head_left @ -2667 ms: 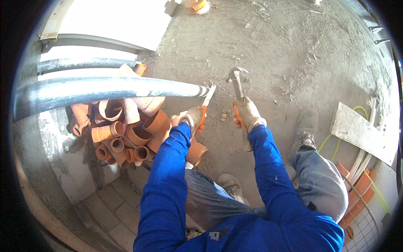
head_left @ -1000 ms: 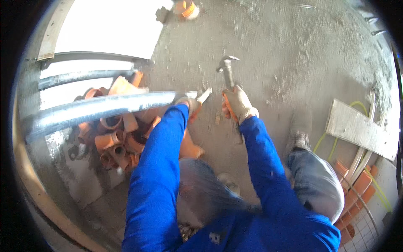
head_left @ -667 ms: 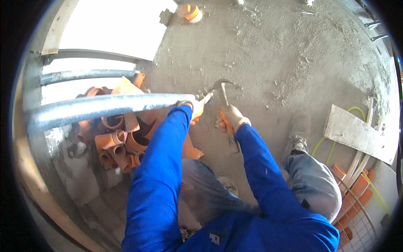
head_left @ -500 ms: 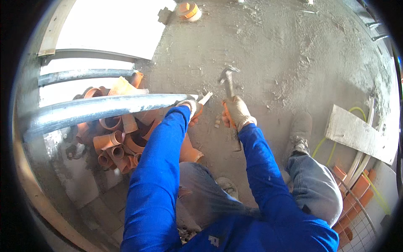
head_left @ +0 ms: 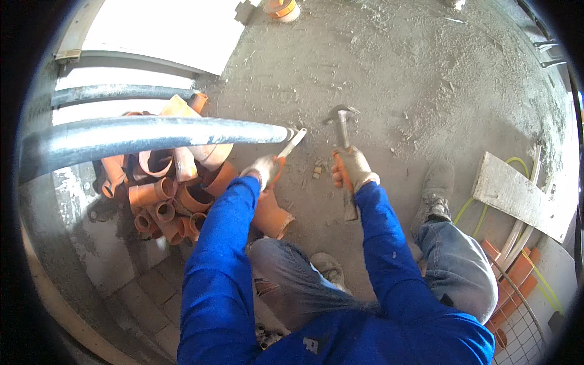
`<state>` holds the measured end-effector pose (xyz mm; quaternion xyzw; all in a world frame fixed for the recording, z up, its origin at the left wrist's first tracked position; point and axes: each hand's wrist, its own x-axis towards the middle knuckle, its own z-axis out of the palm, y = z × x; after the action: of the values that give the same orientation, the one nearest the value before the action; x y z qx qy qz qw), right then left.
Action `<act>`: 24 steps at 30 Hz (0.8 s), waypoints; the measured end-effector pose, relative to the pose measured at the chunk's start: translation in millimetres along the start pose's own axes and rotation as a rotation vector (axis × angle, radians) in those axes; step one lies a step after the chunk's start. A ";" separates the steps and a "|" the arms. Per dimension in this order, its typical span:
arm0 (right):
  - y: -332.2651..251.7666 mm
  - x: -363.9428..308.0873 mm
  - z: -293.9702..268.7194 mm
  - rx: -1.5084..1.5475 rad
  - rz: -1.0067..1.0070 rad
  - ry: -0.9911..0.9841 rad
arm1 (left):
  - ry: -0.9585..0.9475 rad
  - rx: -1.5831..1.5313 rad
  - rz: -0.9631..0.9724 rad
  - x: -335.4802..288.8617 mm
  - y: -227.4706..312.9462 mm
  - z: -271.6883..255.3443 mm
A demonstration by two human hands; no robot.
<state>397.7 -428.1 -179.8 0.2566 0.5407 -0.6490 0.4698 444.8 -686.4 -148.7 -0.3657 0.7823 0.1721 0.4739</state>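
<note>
Wearing a pale work glove, my right hand (head_left: 354, 167) is closed round the handle of a claw hammer (head_left: 343, 125). The hammer's metal head points away from me, and its butt sticks out below the fist. My gloved left hand (head_left: 265, 170) grips an orange-handled chisel (head_left: 294, 143), whose pale straight blade slants up and right. The chisel's upper part lies close to the end of a thick dark pipe (head_left: 182, 132) that reaches in from the left; whether they touch I cannot tell. Small pale chips (head_left: 317, 172) lie on the floor between my hands.
Orange pipe fittings (head_left: 159, 198) are heaped under the dark pipe, with a second dark pipe (head_left: 121, 94) behind. An orange-capped pipe stub (head_left: 281, 9) stands at the top. To the right are a board (head_left: 517, 198), a yellow-green hose (head_left: 463, 211) and a wire mesh (head_left: 522, 328).
My left hand has drawn back from the pipe's end, down and left, with the chisel. My right hand and the hammer have shifted slightly right and down.
</note>
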 end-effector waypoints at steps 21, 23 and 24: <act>-3.1 -2.3 -19.1 -0.032 0.052 0.082 | -0.207 -0.586 0.003 -10.7 -51.4 21.3; -2.6 -2.7 -18.2 -0.014 0.052 0.073 | -0.153 -0.514 -0.009 -26.0 -61.5 13.9; -2.3 -2.7 -17.4 0.010 0.050 0.061 | -0.161 -0.602 0.004 -30.9 -60.2 14.0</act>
<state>393.8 -410.9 -181.4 0.2918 0.5450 -0.6316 0.4679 506.5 -705.7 -124.2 -0.4732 0.6570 0.4253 0.4044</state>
